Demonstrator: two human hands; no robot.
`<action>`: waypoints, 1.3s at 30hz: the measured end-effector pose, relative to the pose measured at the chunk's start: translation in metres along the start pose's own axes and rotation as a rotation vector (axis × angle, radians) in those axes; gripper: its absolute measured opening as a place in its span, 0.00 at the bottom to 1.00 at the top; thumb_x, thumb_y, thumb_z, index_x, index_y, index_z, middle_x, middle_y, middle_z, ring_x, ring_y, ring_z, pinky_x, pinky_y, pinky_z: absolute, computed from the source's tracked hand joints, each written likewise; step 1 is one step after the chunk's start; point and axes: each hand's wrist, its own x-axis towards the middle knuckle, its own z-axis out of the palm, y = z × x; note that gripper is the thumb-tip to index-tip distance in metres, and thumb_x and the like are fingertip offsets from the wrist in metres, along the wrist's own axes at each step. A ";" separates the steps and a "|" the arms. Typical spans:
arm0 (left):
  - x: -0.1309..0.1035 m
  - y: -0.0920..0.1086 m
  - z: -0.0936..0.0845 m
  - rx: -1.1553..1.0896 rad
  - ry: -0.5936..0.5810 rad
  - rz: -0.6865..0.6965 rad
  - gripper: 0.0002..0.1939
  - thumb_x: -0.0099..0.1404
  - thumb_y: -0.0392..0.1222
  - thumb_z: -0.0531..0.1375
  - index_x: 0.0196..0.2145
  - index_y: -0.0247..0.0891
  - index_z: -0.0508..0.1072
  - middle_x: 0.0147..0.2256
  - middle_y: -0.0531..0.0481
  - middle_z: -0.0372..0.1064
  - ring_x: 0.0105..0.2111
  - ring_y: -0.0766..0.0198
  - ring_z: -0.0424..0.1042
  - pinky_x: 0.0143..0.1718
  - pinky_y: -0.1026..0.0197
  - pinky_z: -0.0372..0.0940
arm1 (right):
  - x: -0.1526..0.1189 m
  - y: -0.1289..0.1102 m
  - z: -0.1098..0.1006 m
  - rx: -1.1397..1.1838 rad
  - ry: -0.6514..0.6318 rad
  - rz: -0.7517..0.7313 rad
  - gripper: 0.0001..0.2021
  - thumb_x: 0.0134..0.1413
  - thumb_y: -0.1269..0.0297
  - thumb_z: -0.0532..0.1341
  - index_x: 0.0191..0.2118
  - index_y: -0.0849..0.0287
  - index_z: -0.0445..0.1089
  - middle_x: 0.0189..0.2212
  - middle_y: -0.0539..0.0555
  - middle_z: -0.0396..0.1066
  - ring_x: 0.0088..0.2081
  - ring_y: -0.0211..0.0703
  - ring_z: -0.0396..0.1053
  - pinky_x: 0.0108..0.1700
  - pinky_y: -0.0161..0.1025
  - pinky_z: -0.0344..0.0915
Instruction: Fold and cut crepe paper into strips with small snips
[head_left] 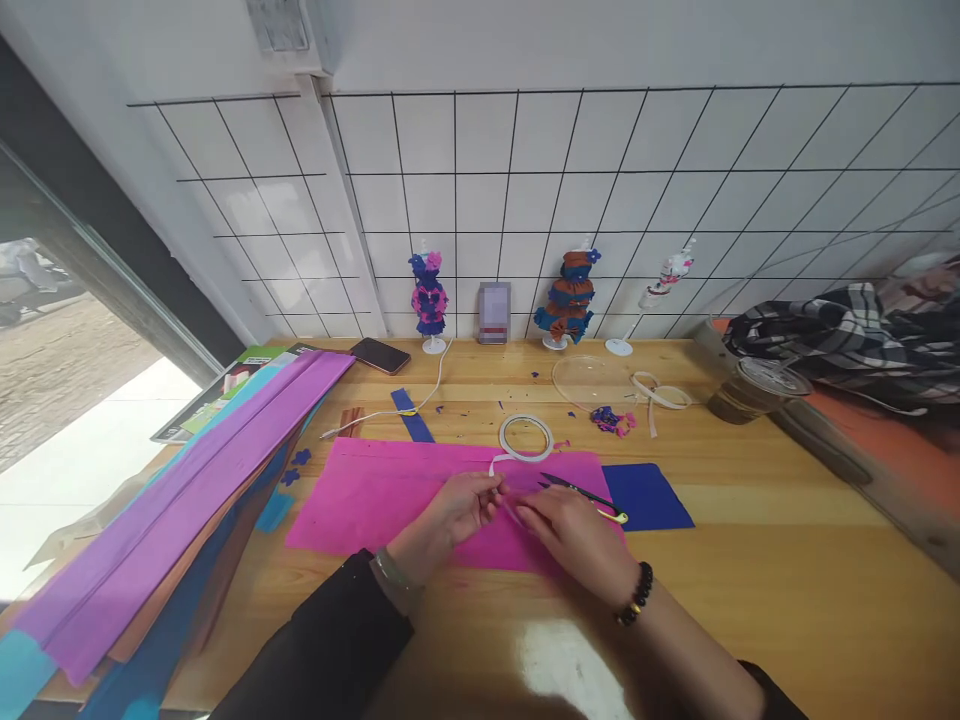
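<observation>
A bright pink sheet of paper [390, 500] lies flat in front of me. Over its middle, my left hand [466, 505] has thumb and forefinger pinched together. A narrow white tape end runs to those fingertips from the tape roll [526, 438], which rests at the sheet's far edge. Just to the right, my right hand [574, 525] is closed, its fingertips bent toward the left hand. A thin pale strip, smeared by motion, shows between the two hands; what the right fingers grip is unclear. Scissors [585, 492] lie beyond the right hand, partly covered by it.
A dark blue sheet [649, 497] extends from under the pink one. Folded coloured paper [187, 500] is piled at left. A phone [380, 355], dressed figures on stands [430, 300], paper scraps [611, 420] and a lidded cup [754, 390] line the back and right.
</observation>
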 end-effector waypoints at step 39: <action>0.000 -0.007 0.002 0.130 -0.051 -0.003 0.06 0.53 0.40 0.57 0.27 0.35 0.62 0.19 0.52 0.65 0.14 0.67 0.66 0.15 0.67 0.62 | 0.055 0.060 -0.002 0.775 -0.551 0.567 0.23 0.48 0.42 0.52 0.24 0.60 0.65 0.12 0.42 0.48 0.15 0.30 0.44 0.19 0.32 0.41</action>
